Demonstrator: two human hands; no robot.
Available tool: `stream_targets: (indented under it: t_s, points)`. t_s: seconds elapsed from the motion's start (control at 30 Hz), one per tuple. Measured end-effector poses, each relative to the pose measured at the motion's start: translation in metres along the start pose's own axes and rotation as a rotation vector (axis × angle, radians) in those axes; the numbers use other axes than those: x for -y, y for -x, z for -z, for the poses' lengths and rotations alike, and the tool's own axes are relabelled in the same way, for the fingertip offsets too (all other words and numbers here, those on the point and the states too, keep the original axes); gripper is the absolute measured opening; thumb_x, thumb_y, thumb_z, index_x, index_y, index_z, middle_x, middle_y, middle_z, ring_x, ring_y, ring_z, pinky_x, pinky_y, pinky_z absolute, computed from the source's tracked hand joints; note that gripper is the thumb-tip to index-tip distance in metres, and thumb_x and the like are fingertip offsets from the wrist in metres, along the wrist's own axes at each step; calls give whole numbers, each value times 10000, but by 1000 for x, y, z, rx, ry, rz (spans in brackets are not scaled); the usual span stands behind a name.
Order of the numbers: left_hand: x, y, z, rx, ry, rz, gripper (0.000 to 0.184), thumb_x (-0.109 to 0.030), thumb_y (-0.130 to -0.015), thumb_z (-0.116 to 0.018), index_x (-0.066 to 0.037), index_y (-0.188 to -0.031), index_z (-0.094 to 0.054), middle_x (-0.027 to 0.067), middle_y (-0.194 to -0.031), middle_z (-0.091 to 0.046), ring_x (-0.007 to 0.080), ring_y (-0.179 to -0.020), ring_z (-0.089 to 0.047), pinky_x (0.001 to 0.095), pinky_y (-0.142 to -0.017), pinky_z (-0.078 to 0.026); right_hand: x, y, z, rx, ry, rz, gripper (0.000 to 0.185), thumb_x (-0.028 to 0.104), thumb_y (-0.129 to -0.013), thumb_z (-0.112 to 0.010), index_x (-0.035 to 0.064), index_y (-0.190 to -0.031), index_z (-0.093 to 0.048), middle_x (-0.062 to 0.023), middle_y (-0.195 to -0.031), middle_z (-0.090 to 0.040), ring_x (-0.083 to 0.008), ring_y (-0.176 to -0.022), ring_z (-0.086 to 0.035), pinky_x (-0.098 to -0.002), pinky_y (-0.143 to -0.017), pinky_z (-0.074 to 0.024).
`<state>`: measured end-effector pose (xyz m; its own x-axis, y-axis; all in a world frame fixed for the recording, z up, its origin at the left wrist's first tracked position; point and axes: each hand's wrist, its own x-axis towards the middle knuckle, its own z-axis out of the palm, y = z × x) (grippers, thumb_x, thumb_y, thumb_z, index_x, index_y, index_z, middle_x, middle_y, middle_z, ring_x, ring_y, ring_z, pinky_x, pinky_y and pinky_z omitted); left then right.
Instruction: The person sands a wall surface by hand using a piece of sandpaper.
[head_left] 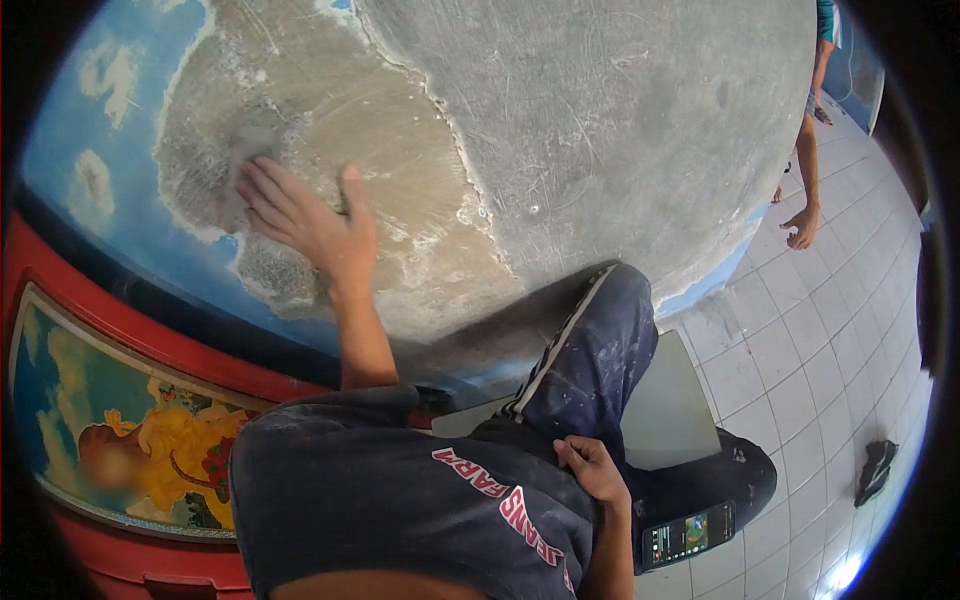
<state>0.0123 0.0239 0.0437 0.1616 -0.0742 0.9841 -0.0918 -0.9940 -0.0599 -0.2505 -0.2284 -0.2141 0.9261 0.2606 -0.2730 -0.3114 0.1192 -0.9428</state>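
My left hand (pixel 310 215) is stretched out to the wall (pixel 600 120), over a bare, scratched patch of plaster (pixel 400 160). Its fingers lie flat and the thumb stands apart. Under the fingertips is a blurred grey piece (pixel 258 143) that looks like sandpaper, pressed to the wall and mostly hidden by the hand. My right hand (pixel 597 470) rests on my lap with the fingers curled in, and I see nothing in it. A phone (pixel 688 536) with a lit screen lies by my right thigh, below that hand.
Blue paint (pixel 100 110) borders the bare patch at left. A framed picture (pixel 120 430) on a red surface is at lower left. My bent knee (pixel 625 290) is close to the wall. Another person's hand (pixel 803 228) hangs over the tiled floor (pixel 800 340); a dark object (pixel 876 472) lies there.
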Motion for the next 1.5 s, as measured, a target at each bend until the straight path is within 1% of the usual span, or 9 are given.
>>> stream_targets:
  t_s: [0.07, 0.23, 0.4, 0.6, 0.8, 1.0, 1.17, 1.37, 1.5]
  points:
    - [-14, 22, -10, -29, 15, 5, 950, -655, -920, -477, 29, -1535, -240, 281, -1535, -298, 459, -1438, -209, 640, -1149, -97, 1, 0, 1, -8, 46, 6, 415, 313, -1001, -589, 15, -712, -597, 36, -626, -488, -68, -620, -418, -269, -575, -353]
    - [-22, 56, 1, 354, -40, -122, 956, -656, -913, -492, 45, -1522, -262, 290, -1537, -289, 460, -1409, -245, 628, -1152, -112, 2, 5, 0, -37, 26, 1, 423, 313, -1003, -587, 14, -705, -586, 35, -619, -480, -65, -619, -408, -269, -573, -351]
    - [-12, 23, -5, 48, 7, -66, 960, -656, -913, -495, 41, -1526, -251, 286, -1538, -293, 468, -1427, -226, 637, -1149, -99, 3, 3, 0, 6, -7, -15, 421, 312, -1002, -592, 13, -706, -581, 37, -617, -476, -60, -619, -406, -266, -570, -347]
    - [-15, 54, -3, 355, -54, -192, 958, -619, -929, -504, 49, -1537, -184, 294, -1572, -210, 497, -1452, -147, 643, -1152, -78, 8, 4, 1, -19, -23, -61, 409, 295, -998, -598, 10, -705, -578, 43, -606, -452, -48, -614, -393, -267, -554, -330]
    - [-9, 19, -9, -12, 32, 3, 995, -675, -913, -481, 49, -1534, -196, 309, -1560, -224, 507, -1443, -161, 660, -1143, -53, 3, 1, 1, -6, 21, -32, 416, 294, -999, -598, 19, -688, -569, 53, -603, -456, -44, -605, -388, -265, -543, -325]
    - [-15, 56, -1, 387, -60, -157, 979, -634, -928, -499, 53, -1538, -160, 309, -1573, -188, 503, -1459, -112, 654, -1151, -50, 9, 5, 0, -34, -16, -68, 420, 299, -998, -598, 22, -684, -562, 51, -610, -460, -45, -609, -390, -266, -546, -322]
    - [-1, 8, -7, 48, -59, -81, 1049, -682, -880, -530, 47, -1540, -165, 298, -1557, -234, 498, -1438, -180, 645, -1156, -78, 9, 4, -1, -8, -8, -55, 412, 289, -996, -599, 24, -682, -563, 48, -624, -477, -46, -625, -405, -258, -561, -333]
    - [-18, 35, -2, 227, -87, -199, 1005, -641, -889, -554, 47, -1533, -204, 274, -1562, -250, 477, -1434, -209, 628, -1146, -129, 11, 7, -1, -33, -29, -30, 420, 297, -995, -596, 15, -685, -569, 45, -618, -466, -46, -620, -392, -264, -552, -325]
    - [-14, -4, -9, -44, -21, -114, 947, -637, -893, -541, 40, -1507, -296, 258, -1538, -307, 471, -1421, -240, 628, -1137, -135, 6, 5, 1, -11, 9, -5, 422, 300, -997, -596, 19, -683, -575, 44, -615, -469, -45, -614, -387, -267, -544, -320]
